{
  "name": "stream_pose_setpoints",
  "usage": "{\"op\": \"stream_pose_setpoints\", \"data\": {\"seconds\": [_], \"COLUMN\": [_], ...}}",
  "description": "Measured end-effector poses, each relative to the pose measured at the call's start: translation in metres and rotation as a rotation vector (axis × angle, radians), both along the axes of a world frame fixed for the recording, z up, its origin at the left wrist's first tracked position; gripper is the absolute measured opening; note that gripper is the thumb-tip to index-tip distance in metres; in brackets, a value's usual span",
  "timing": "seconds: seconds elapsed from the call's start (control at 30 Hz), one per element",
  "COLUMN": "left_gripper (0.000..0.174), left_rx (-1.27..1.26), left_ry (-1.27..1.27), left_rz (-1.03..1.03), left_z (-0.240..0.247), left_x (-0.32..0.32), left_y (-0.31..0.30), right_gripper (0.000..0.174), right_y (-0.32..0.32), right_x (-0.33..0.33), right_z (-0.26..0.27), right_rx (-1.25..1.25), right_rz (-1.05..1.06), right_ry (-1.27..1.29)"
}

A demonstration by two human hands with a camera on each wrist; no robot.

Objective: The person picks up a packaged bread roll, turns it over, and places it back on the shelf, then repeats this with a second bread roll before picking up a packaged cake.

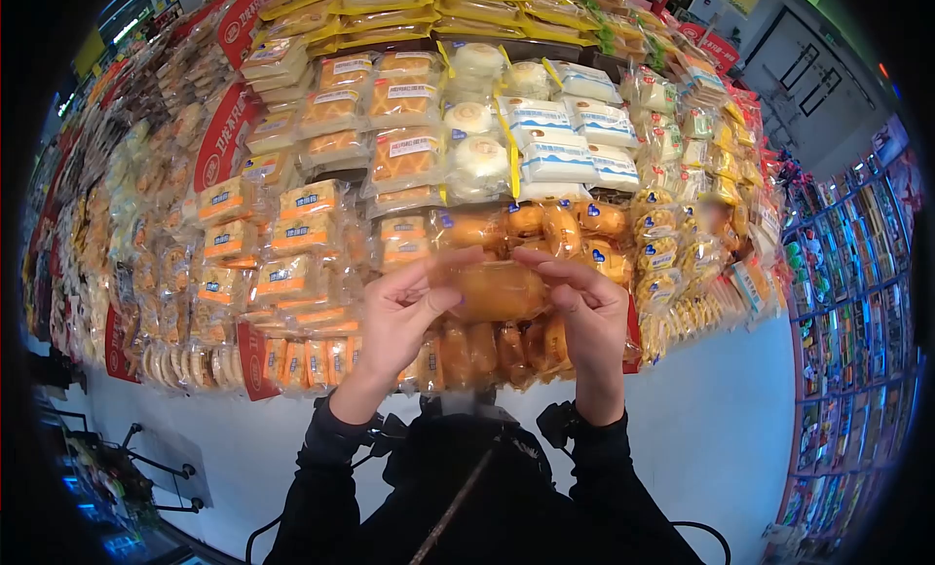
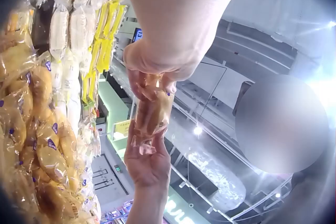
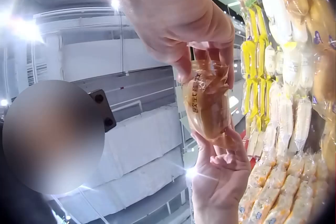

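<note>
A golden-brown bread roll in a clear plastic wrapper (image 1: 502, 292) is held up by its two ends above the front of the display. My left hand (image 1: 394, 312) pinches its left end between thumb and fingers. At the opposite end, my right hand (image 1: 592, 312) grips the wrapper the same way. Dark printed characters show on the wrapped roll (image 3: 206, 106) in the right wrist view. Similar wrapped rolls (image 1: 563, 229) lie just behind the hands, and more brown wrapped rolls (image 1: 467, 356) stand below them along the front edge.
Orange-labelled packets (image 1: 302, 229) are stacked to the left. White-and-blue packets (image 1: 555, 127), round white buns (image 1: 477, 161) and yellow packages (image 1: 380, 0) fill the rows behind. Red sign strips (image 1: 226, 136) divide the display. Tall shelves (image 1: 857, 321) stand at the right.
</note>
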State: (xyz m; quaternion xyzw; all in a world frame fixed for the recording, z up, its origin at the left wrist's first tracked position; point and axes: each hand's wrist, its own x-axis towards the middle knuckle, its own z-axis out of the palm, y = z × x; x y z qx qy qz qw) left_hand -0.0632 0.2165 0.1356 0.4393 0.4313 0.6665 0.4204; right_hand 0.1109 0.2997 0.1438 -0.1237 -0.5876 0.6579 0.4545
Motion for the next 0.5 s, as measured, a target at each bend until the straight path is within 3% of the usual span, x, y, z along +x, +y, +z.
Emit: {"op": "stream_pose_setpoints", "data": {"seconds": [0.1,0.2,0.3,0.5], "left_gripper": [0.025,0.02,0.018,0.018], "left_rx": [0.029,-0.014,-0.071,-0.086], "left_ry": [0.038,-0.001,-0.072,-0.1], "left_rz": [0.002,-0.05,-0.065,-0.049], "left_z": [0.003,-0.005,-0.017,-0.018], "left_x": [0.006,0.005,0.005,0.007], "left_y": [0.009,0.016,0.023,0.023], "right_gripper": [0.021,0.018,0.017,0.017], "right_y": [0.002,0.009,0.01,0.017], "right_x": [0.006,0.015,0.008,0.009], "right_z": [0.004,0.002,-0.002,-0.012], "right_rx": [-0.05,-0.262,-0.399,-0.369], "right_rz": [-0.052,-0.044,-0.026,-0.021], "right_ry": [-0.035,-0.17,-0.087,-0.136]}}
